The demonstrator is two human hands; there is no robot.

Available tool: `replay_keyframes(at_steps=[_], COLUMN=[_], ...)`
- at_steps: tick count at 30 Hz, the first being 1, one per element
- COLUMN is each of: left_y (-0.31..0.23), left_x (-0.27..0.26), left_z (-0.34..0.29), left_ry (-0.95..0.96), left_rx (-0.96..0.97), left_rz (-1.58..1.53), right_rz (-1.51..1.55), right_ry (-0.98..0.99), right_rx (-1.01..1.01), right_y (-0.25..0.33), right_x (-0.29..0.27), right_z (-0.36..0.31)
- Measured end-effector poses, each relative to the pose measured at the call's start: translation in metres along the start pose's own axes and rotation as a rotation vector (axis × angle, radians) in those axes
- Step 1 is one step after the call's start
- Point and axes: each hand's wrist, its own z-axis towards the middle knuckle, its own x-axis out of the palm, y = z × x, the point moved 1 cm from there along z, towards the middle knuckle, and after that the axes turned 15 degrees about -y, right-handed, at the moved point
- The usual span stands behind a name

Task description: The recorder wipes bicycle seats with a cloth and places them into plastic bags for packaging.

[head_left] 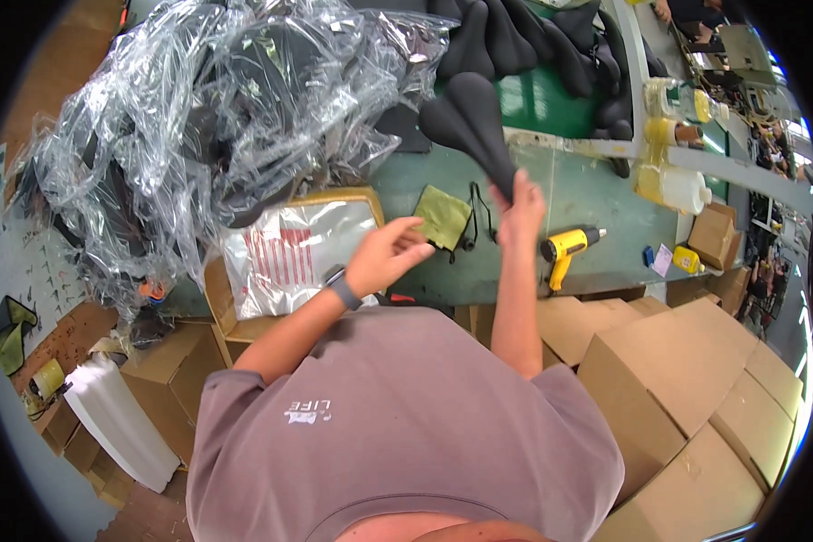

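My right hand (520, 215) grips a black bicycle saddle (474, 122) by its narrow nose, and the wide end points away from me over the bench. Nothing is in my left hand (388, 256), whose fingers are loosely stretched out beside an olive-green cloth (443, 217). Between the cloth and my right hand lies a black cord (479, 212). A yellow and black heat gun (565, 248) rests to the right of my right hand. Left of my left hand, a silvery plastic bag (285, 257) with red print lies in a box.
A big heap of clear plastic wrap (235, 99) with dark things in it covers the left side. More black saddles (506, 36) are piled at the back. Bottles (682, 185) hang by a rail at right. Cardboard boxes (668, 361) crowd the near right.
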Motion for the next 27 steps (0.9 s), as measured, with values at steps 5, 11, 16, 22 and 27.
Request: replay_keyframes(at_steps=[5,11,16,22,27], left_y=[0.04,0.073,0.062,0.132,0.169], left_x=[0.067,0.024,0.021,0.05,0.074], left_z=[-0.013,-0.103,-0.123,-0.114,-0.08], left_ry=[0.047,0.061,0.255,0.174,0.054], left_rx=[-0.451,-0.621,-0.632,-0.893,-0.89], left_rz=[-0.757,-0.586,-0.312,-0.489,-0.357], right_rz=[-0.408,-0.786,-0.993,-1.529,-1.001], right_ry=[0.641,0.199,0.22,0.467,0.38], right_rx=[0.536,-0.18,-0.992,-0.508,-0.72], right_y=[-0.031,-0.133,-0.173,-0.162,-0.124], right_x=[-0.097,-0.155,-0.087,-0.037,-0.073], right_z=[-0.18,-0.096,0.026,0.038,0.003])
